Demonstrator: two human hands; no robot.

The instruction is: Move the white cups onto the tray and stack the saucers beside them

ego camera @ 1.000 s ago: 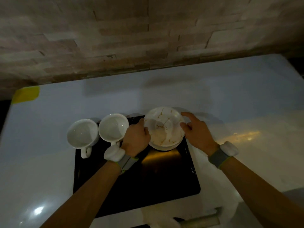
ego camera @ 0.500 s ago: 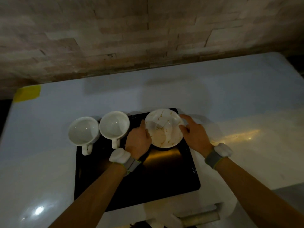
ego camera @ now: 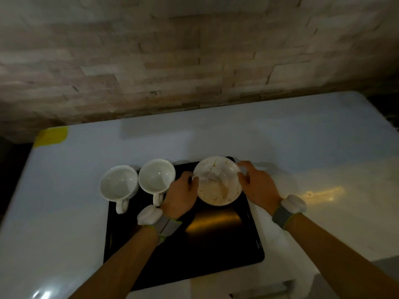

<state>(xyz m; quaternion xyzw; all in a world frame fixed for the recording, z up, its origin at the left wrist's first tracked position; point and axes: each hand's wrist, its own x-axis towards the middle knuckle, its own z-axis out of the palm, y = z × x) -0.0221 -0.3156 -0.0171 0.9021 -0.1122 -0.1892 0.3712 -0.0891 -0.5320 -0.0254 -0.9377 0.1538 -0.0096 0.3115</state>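
Note:
Two white cups stand at the far left corner of the black tray (ego camera: pixel 216 251), handles toward me: the left cup (ego camera: pixel 119 186) overhangs the tray's left edge, the right cup (ego camera: pixel 157 176) stands just beside it. A stack of white saucers with gold veining (ego camera: pixel 218 182) rests at the tray's far right corner. My left hand (ego camera: pixel 180 194) grips the stack's left rim. My right hand (ego camera: pixel 258 185) holds its right rim, fingers curled over the edge.
The tray lies on a glossy white counter (ego camera: pixel 302 152) against a stone-tile wall (ego camera: pixel 194 61). Yellow tape (ego camera: pixel 51 136) marks the counter's far left corner. The counter's front edge runs just below the tray. Both wrists wear grey bands.
The saucer stack has been pushed farther away, toward the tray's far right corner, with both hands still on its rim. The cups have not moved.

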